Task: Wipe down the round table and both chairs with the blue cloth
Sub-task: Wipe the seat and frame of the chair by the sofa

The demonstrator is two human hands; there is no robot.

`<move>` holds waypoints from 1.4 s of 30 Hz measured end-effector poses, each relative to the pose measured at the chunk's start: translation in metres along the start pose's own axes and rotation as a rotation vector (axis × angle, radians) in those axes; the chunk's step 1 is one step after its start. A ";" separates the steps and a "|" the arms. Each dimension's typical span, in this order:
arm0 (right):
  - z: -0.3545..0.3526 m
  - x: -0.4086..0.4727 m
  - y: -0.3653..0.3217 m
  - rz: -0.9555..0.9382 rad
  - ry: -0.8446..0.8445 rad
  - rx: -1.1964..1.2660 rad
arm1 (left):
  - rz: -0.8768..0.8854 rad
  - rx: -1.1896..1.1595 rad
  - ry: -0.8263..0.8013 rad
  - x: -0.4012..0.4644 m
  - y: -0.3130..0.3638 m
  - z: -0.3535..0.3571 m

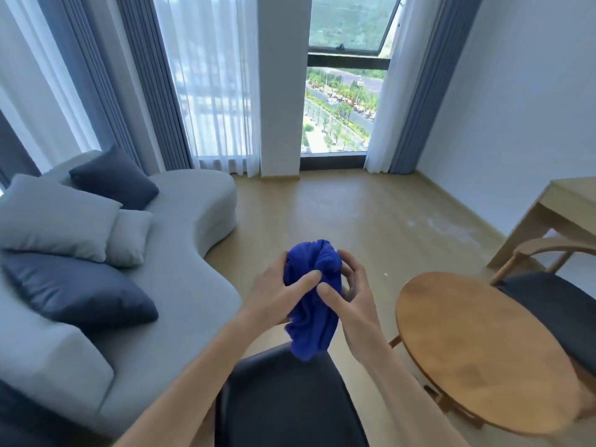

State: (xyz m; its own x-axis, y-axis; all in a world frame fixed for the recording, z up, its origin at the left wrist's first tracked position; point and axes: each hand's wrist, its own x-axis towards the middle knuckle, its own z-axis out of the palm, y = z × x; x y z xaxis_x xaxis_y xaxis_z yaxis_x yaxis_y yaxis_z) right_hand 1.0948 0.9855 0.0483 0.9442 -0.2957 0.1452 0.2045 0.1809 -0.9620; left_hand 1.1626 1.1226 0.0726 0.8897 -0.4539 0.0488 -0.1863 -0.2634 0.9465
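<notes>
A bunched blue cloth (311, 304) hangs in the air in front of me, held between both hands. My left hand (277, 291) grips its left side and my right hand (350, 301) grips its right side, thumbs nearly touching across the front. Below the cloth lies the dark seat of a near chair (283, 401). The round wooden table (477, 350) stands to the lower right, its top bare. Beyond it a second chair (554, 304) with a curved wooden back and dark seat stands at the right edge.
A grey curved sofa (180, 259) with grey and dark blue cushions fills the left side. A light wooden desk (567, 204) stands at the right wall. Wooden floor stretches ahead to the curtained windows (342, 101).
</notes>
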 end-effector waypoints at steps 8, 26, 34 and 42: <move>-0.008 -0.013 -0.085 -0.172 0.086 -0.096 | 0.272 0.122 0.047 -0.017 0.078 -0.001; -0.226 -0.076 -0.240 -0.388 0.064 -0.798 | 0.321 0.276 -0.141 -0.052 0.199 0.109; -0.288 -0.104 -0.258 -0.329 0.048 -0.678 | 0.324 0.359 -0.237 -0.054 0.221 0.175; -0.316 -0.111 -0.247 -0.304 0.084 -0.777 | 0.452 0.613 -0.197 -0.035 0.216 0.206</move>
State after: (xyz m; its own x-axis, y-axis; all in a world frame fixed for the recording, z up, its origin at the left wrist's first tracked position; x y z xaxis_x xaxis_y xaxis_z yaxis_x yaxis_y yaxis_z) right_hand 0.8576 0.6773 0.1964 0.8481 -0.3013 0.4357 0.1821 -0.6065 -0.7739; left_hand 1.0055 0.9065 0.2094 0.5936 -0.7563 0.2753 -0.7599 -0.4139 0.5013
